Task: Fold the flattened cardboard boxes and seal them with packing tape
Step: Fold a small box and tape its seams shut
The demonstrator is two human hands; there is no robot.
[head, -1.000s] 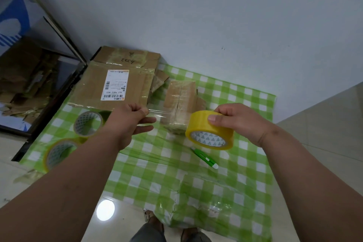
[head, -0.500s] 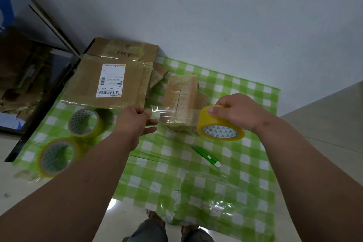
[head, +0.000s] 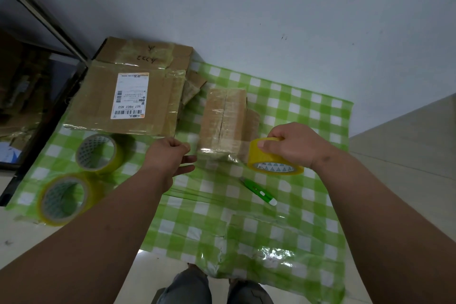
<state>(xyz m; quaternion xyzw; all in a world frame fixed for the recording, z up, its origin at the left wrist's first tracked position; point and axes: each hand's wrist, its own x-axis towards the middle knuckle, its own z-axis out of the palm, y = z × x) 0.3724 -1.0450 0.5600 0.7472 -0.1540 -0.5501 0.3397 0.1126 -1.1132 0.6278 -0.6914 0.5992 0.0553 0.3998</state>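
A small folded cardboard box [head: 223, 118] stands on the green checked cloth [head: 283, 229]. My right hand [head: 293, 145] grips a yellow tape roll [head: 271, 158] just right of the box's near end. A clear strip of tape [head: 217, 148] stretches from the roll leftward across the box's near end. My left hand [head: 167, 158] pinches the strip's free end at the box's left. Flattened cardboard boxes [head: 133, 96] with a white shipping label lie stacked at the back left.
Two more yellow tape rolls [head: 98, 153] [head: 66, 198] lie on the cloth at the left. A green utility knife [head: 257, 191] lies in front of the box. A dark glass-topped frame [head: 44, 116] borders the left; a white wall stands behind. My feet show below the cloth.
Both hands have moved further apart, so the strip of tape is longer, and they have brought it forward onto the near end of the small box.
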